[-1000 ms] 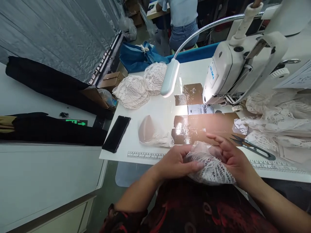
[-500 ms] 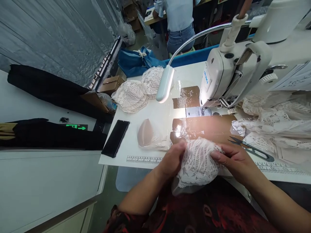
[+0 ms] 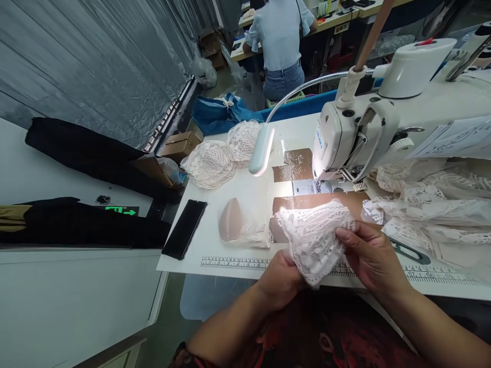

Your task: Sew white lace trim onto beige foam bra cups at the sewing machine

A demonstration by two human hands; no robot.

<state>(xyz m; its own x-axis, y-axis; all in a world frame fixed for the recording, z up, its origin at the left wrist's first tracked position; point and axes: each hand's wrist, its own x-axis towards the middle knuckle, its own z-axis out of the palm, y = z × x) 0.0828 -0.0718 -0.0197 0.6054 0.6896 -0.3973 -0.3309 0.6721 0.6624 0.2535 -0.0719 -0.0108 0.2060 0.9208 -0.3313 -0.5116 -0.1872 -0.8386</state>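
Note:
Between my two hands is a white lace bra cup [image 3: 316, 237], held up over the front edge of the sewing table. My left hand [image 3: 282, 276] is closed on its lower left side, the fingertips partly hidden behind the lace. At its right edge my right hand [image 3: 374, 255] pinches the lace between thumb and fingers. Just beyond the cup stands the white sewing machine [image 3: 345, 138], its lit needle area above a metal plate [image 3: 303, 187]. A beige cup pad with sheer fabric [image 3: 232, 222] lies to the left of my hands.
A black phone [image 3: 184, 229] lies at the table's left. Finished-looking lace cups [image 3: 213, 163] sit behind it, near a lamp head [image 3: 262, 151]. Lace pieces [image 3: 433, 204] are heaped at right, partly over thread snips [image 3: 408, 250]. A printed ruler [image 3: 233, 263] runs along the front edge. Another person [image 3: 282, 46] sits beyond.
The lace cup has been turned and raised towards the machine, its shape now flatter and more pointed at the bottom. My left hand has moved lower beneath it. The camera view has shifted slightly.

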